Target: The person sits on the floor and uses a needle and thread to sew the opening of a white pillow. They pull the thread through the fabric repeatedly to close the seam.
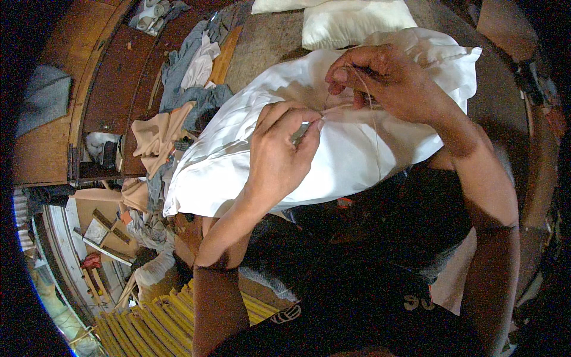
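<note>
The left hand [279, 146] pinches a white pillow [333, 157] — the right hand [386, 77] holds thread [377, 149] above it — 1 cream cushion [357, 24] lies beyond.

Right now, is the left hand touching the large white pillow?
Touching: the head view shows the left hand pinching the large white pillow between thumb and fingertip.

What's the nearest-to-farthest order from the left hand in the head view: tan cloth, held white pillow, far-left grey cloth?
1. White pillow, touching the left hand
2. Tan cloth, left
3. Grey cloth, far left
</note>
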{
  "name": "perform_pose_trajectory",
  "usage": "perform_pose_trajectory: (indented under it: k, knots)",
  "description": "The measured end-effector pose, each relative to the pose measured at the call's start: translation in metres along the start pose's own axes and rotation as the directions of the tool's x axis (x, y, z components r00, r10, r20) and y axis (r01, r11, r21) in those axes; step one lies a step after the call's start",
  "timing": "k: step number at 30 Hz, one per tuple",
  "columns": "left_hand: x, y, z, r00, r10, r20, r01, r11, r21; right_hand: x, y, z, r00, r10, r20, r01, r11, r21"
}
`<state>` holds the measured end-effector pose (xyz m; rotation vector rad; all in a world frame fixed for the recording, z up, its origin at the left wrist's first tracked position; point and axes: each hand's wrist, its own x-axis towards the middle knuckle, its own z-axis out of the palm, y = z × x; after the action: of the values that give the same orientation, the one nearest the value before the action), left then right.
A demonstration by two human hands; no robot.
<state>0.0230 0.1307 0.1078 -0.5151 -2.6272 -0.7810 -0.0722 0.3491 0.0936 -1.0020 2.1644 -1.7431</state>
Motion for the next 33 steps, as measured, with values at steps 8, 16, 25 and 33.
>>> perform_pose_trajectory:
  k: [8,16,25,33]
  knots:
    - [0.001,0.0,0.001,1.0,0.01,-0.017,-0.01,1.0,-0.008,0.002,0.009,-0.004,0.996,-0.083,0.02,0.084,0.995,-0.059]
    - [0.002,0.0,0.004,0.998,0.034,-0.053,-0.036,0.999,-0.038,0.005,0.007,-0.002,0.982,0.103,0.156,-0.141,0.955,0.26]
    - [0.004,-0.002,0.002,0.997,0.059,-0.049,-0.06,0.998,-0.014,0.004,-0.001,0.003,0.992,0.118,0.048,-0.125,0.976,0.179]
    - [0.002,-0.003,0.003,0.992,0.099,-0.081,-0.097,0.995,0.02,0.001,-0.007,0.009,0.99,0.082,-0.114,-0.066,0.989,0.135]
